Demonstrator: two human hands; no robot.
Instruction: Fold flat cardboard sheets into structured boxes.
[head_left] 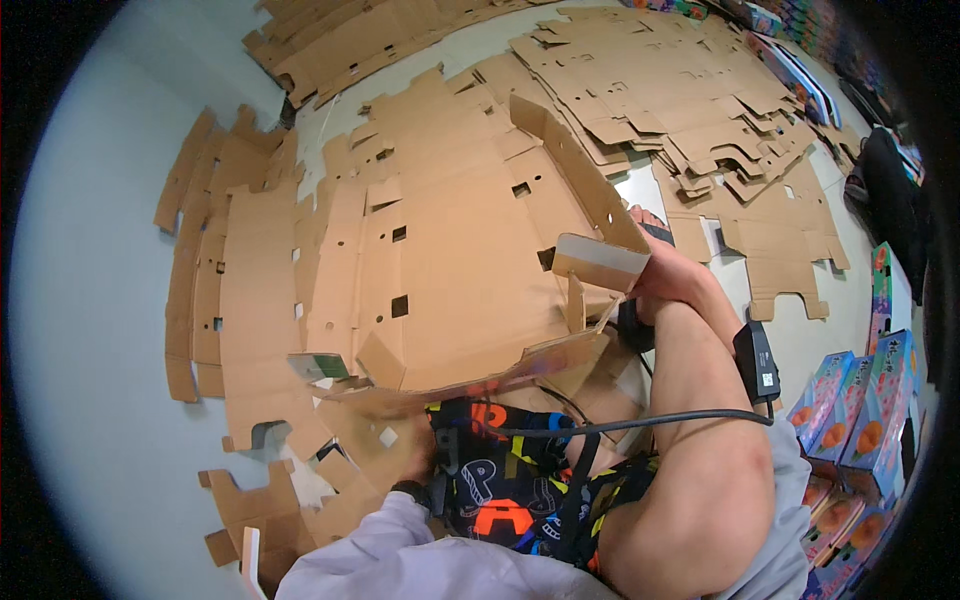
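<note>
A large brown cardboard box blank [450, 270] lies in front of me, its right flap [580, 170] and near edge folded upward. My left hand [418, 455] is just below the blank's near left edge, with a black band [412, 490] at the wrist. Motion blur smears it, so its fingers cannot be read. Past my bent right knee, what looks like my right hand [655, 268] reaches the near right corner, touching or close to the raised flap. The fingers there do not show. A dark cable [640, 424] crosses my lap to a black box-shaped device [757, 362].
More flattened cardboard [690, 90] is spread over the floor ahead and to the right. Other blanks [250, 290] lie along the pale wall [100, 250] at left. Colourful printed boxes [860, 410] stand at right. My sandalled foot [655, 228] is beside the flap.
</note>
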